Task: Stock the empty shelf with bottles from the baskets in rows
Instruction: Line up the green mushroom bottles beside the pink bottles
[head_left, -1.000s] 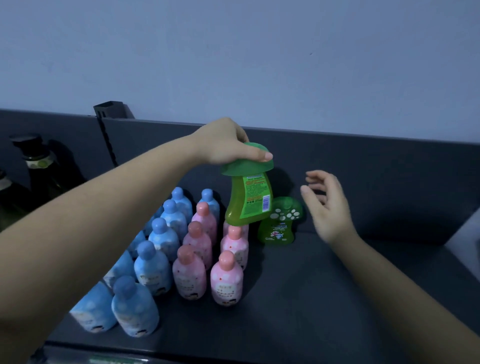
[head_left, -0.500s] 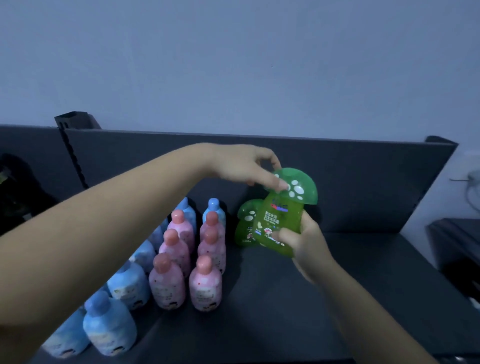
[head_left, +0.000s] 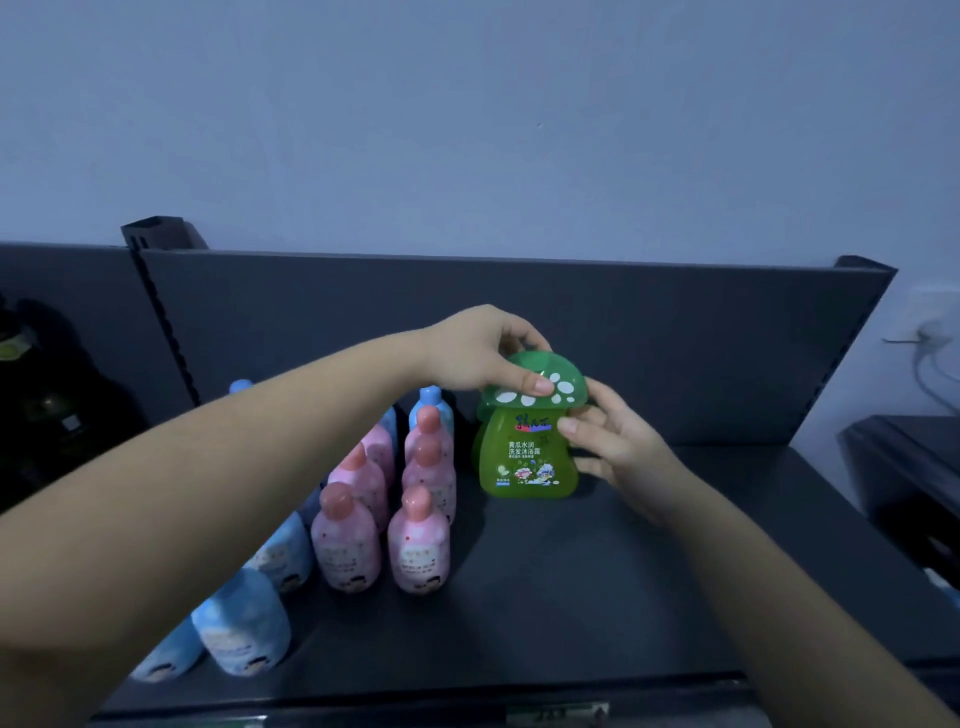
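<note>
Two hands held a green bottle (head_left: 527, 460) standing upright on the dark shelf (head_left: 597, 597).

The left hand (head_left: 480, 356) curled over the bottle's spotted mushroom cap (head_left: 563, 382), thumb pressed on its front and fingers over the top. The right hand (head_left: 621, 444) gripped the bottle's right side just under the cap, with its fingers bent round the neck. The bottle stood near the back panel (head_left: 675, 338), just right of two rows of pink bottles (head_left: 415, 543). Blue bottles (head_left: 244, 621) stood further left, partly hidden by the left forearm.
</note>
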